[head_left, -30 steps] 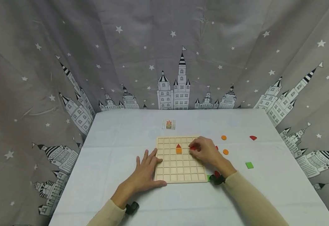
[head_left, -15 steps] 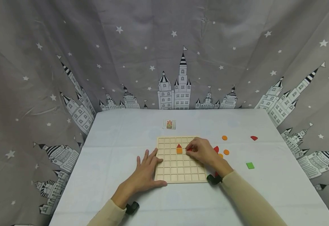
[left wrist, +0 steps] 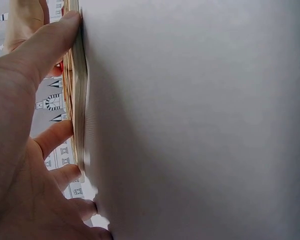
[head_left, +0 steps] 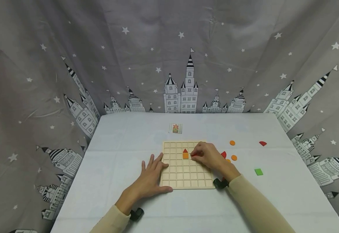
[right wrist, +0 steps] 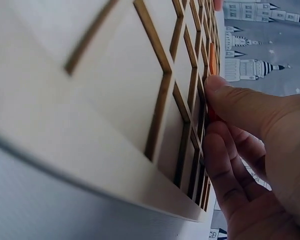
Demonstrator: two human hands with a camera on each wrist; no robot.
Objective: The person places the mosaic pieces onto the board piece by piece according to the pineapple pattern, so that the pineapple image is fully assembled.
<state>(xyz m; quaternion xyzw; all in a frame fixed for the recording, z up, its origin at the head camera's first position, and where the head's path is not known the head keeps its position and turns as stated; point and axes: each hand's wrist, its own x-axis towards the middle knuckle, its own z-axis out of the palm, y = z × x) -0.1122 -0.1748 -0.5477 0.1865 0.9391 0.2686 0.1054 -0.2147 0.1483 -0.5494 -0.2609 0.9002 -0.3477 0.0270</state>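
A wooden grid board point(head_left: 184, 177) lies on the white table, with an orange square tile point(head_left: 185, 156) and a red triangle tile point(head_left: 185, 150) set in neighbouring cells. My left hand point(head_left: 148, 179) rests at the board's left edge, fingers spread and thumb at the near corner. In the left wrist view its thumb and fingertips touch the board's side. My right hand point(head_left: 208, 157) pinches a small red tile point(right wrist: 212, 114) between thumb and fingers, right at the grid just right of the orange square. Most of that red tile is hidden by the fingers.
Right of the board lie orange round tiles point(head_left: 234, 158), a red quarter-round tile point(head_left: 262, 143), another red tile point(head_left: 223, 154) and a green square tile point(head_left: 258, 171). A small pattern card point(head_left: 175, 128) lies behind the board. A grey curtain point(head_left: 146, 42) hangs behind the table.
My right hand has moved slightly left over the board with the red tile, closer to the orange square. The left hand stays at the board's edge.
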